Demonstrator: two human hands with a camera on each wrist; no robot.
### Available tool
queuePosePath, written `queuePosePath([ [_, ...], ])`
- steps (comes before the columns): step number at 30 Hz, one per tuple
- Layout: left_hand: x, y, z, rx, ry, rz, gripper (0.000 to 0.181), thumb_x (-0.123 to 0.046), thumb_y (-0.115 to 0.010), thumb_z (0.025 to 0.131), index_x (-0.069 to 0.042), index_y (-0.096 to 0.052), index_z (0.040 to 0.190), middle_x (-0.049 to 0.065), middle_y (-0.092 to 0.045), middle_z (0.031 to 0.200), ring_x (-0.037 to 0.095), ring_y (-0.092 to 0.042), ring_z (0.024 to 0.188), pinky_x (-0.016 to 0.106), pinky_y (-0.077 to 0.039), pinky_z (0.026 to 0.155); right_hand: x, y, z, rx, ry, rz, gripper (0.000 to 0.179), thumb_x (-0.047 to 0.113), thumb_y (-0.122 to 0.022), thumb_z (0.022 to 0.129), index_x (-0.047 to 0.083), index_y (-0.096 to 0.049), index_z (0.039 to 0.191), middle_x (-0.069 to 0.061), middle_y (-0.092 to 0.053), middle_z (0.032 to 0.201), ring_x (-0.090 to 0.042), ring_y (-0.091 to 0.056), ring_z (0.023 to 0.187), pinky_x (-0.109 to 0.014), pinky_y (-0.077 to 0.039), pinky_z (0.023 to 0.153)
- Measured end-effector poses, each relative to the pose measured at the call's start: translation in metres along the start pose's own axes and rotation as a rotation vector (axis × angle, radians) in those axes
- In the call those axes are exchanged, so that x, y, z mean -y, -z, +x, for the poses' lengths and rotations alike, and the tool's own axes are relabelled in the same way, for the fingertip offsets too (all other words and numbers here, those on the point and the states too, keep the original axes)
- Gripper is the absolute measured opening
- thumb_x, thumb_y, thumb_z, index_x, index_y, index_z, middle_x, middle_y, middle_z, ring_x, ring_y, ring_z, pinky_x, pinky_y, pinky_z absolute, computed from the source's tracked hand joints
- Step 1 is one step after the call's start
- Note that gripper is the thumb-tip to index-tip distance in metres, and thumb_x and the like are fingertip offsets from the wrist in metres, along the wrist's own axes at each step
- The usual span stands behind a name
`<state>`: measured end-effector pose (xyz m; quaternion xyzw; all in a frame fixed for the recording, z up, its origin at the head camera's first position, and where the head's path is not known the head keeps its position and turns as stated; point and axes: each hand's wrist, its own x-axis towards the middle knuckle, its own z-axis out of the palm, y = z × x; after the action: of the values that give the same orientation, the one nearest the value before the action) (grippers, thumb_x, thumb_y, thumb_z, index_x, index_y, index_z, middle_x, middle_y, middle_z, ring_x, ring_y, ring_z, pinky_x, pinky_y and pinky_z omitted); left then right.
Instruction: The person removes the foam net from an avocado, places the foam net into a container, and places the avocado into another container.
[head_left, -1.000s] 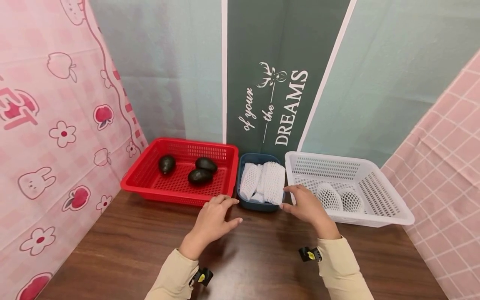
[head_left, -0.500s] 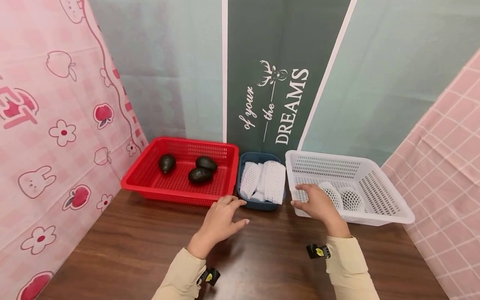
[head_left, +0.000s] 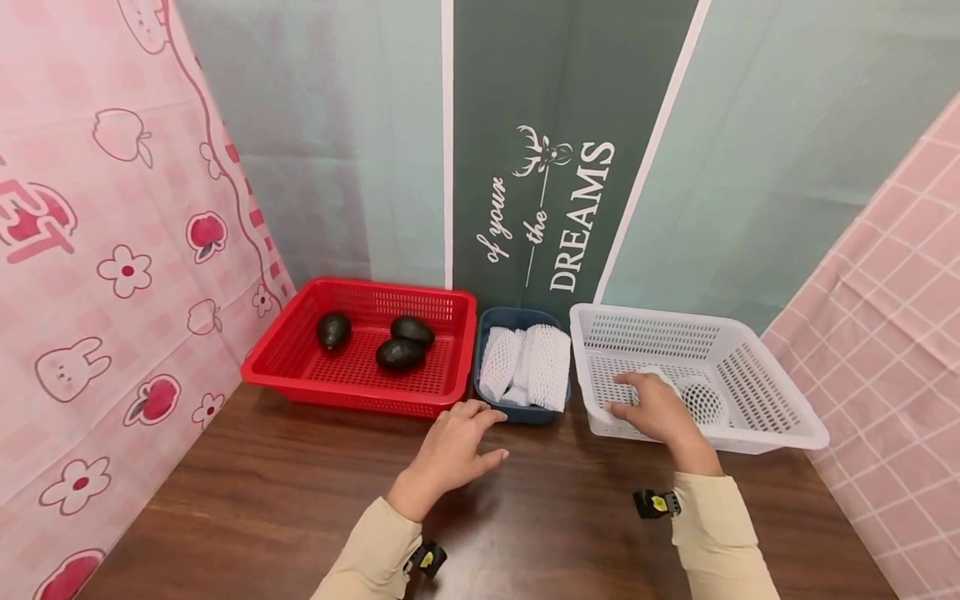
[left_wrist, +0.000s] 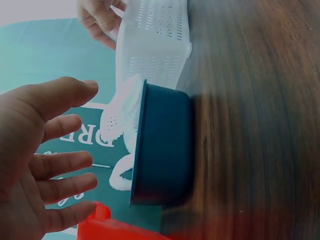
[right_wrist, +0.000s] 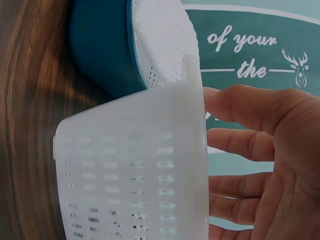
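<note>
My left hand (head_left: 455,454) hovers with relaxed fingers before the blue tub (left_wrist: 165,145), holding nothing. Several white foam net sleeves (head_left: 550,364) lie in that tub, one leaning over its right rim. Over the front left part of the white basket (head_left: 776,421) is my right hand (head_left: 656,410), fingers spread and nothing between them. In the right wrist view its fingers are just past the basket's rim. Inside that basket sit two rounded things in white foam nets; one netted piece (head_left: 703,403) shows well, the other is mostly covered by my right hand.
On the left, a red basket (head_left: 352,390) holds three dark avocados (head_left: 333,331). All three containers stand in a row on the brown wooden table (head_left: 540,517), close to the green backdrop (head_left: 517,67). Pink printed cloths hang at both sides.
My right hand has moved right, from the tub's right edge to over the white basket. My left hand has drifted a little right, to in front of the tub. The containers' contents look unchanged.
</note>
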<state>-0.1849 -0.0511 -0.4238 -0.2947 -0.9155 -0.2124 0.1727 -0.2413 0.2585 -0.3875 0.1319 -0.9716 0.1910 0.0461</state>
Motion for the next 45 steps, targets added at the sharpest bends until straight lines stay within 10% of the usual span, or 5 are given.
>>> queuePosePath([
  [36,-0.004,-0.032,0.010,0.172,-0.027,0.045,0.044,-0.037,-0.074,0.076,-0.019,-0.064,0.115,0.003,-0.057,0.105,0.020,-0.054,0.093,0.033,-0.043,0.072,-0.065,0.007,0.009,0.102,-0.101,-0.047,0.048,0.020,-0.067,0.081,-0.015,-0.055,0.112,-0.035,-0.055,0.106,-0.050,-0.051,0.097,-0.057,-0.041,0.078],
  [45,-0.008,-0.041,0.012,0.184,-0.039,0.038,0.045,-0.038,-0.074,0.076,-0.019,-0.064,0.116,0.002,-0.058,0.105,0.020,-0.054,0.094,0.033,-0.043,0.073,-0.075,0.005,0.016,0.187,-0.182,-0.011,0.070,0.023,-0.067,0.082,-0.018,-0.036,0.129,-0.040,-0.045,0.118,-0.053,-0.046,0.103,-0.059,-0.040,0.081],
])
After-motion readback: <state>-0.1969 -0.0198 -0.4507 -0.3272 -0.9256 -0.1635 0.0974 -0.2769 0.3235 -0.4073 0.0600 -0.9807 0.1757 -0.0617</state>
